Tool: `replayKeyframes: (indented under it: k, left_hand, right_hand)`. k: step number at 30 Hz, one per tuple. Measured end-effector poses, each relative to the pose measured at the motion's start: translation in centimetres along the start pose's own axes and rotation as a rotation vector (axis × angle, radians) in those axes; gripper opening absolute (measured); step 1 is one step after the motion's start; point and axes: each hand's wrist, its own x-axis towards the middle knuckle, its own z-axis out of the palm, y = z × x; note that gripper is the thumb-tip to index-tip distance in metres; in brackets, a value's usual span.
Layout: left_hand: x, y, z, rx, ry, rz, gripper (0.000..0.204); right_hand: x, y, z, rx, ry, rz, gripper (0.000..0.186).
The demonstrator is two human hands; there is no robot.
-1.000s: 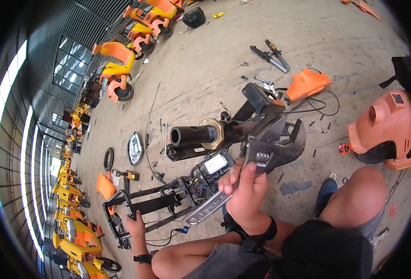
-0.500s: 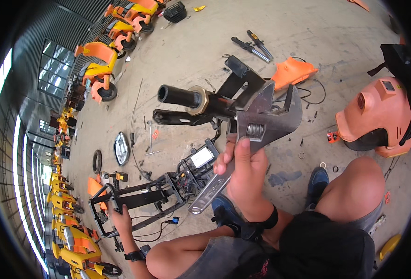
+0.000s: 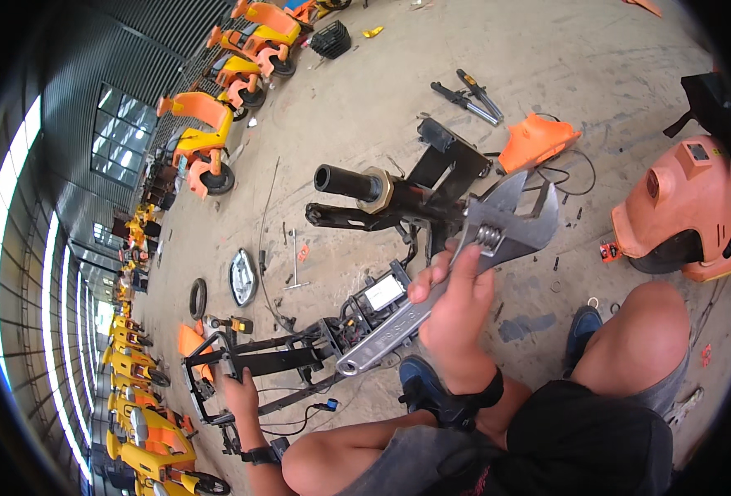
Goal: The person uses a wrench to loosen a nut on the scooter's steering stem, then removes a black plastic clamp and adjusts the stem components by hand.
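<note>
In my right hand [image 3: 456, 310] is a large silver adjustable wrench [image 3: 390, 331], its jaws pointing up and away with nothing between them. The thumb lies close to its adjusting screw. Behind the wrench stands the head tube of a stripped black scooter frame [image 3: 276, 357], topped by a brass-coloured nut [image 3: 378, 190] round a black steering tube [image 3: 340, 182]. In this view the wrench head overlaps the black bracket beside that tube; whether they touch I cannot tell. My left hand [image 3: 240, 393] is closed round a bar at the frame's left end, some fingers hidden.
An orange panel [image 3: 539, 140] and two shock absorbers [image 3: 477, 99] lie beyond the frame. A large orange body shell [image 3: 671, 207] sits at right. Left of the frame are a tyre [image 3: 198, 298], a headlight-like part [image 3: 243, 277], a T-handle tool [image 3: 296, 264] and a cordless drill [image 3: 231, 324].
The whole view has shifted, so the scene sits further right and lower. The wrench has turned in my right hand, its handle now lying flatter. My left hand stays on the frame.
</note>
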Motion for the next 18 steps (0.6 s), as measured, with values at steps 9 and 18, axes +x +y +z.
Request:
replayKeyframes:
  k: [9,18]
  left_hand:
    - [0.2,0.2,0.0,-0.001,-0.046,-0.033,0.055]
    - [0.2,-0.5,0.6,-0.013,0.007,-0.011,0.048]
  right_hand:
    - [-0.7,0.4,2.1,-0.116,-0.168,0.183,0.029]
    - [-0.1,1.0,1.7,0.084,0.025,-0.062,0.034]
